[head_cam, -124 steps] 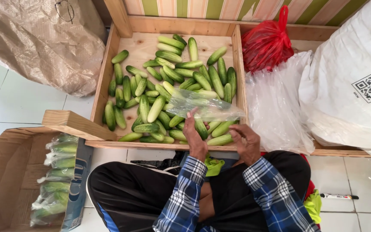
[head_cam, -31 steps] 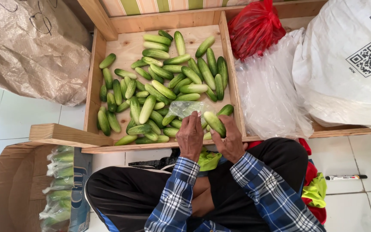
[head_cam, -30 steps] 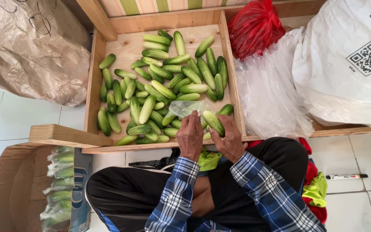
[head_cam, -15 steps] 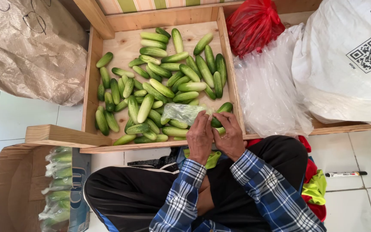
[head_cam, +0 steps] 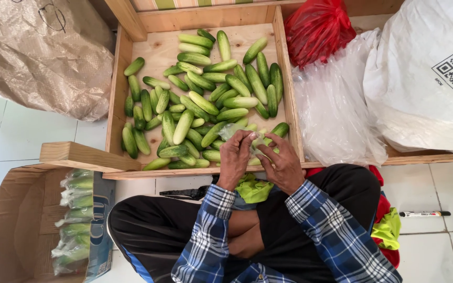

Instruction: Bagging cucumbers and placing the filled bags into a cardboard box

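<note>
While cucumbers (head_cam: 203,102) fill the wooden tray (head_cam: 115,105), the left hand (head_cam: 236,158) and right hand (head_cam: 283,163), fingers curled, pinch a clear plastic bag (head_cam: 237,129) between them.

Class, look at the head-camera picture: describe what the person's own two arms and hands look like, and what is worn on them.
Both hands, left hand and right hand, are bare, with no gloves; no rings or watch can be made out. Each arm wears a long plaid sleeve in blue, white and dark checks, cuffs ending at the wrists.
</note>
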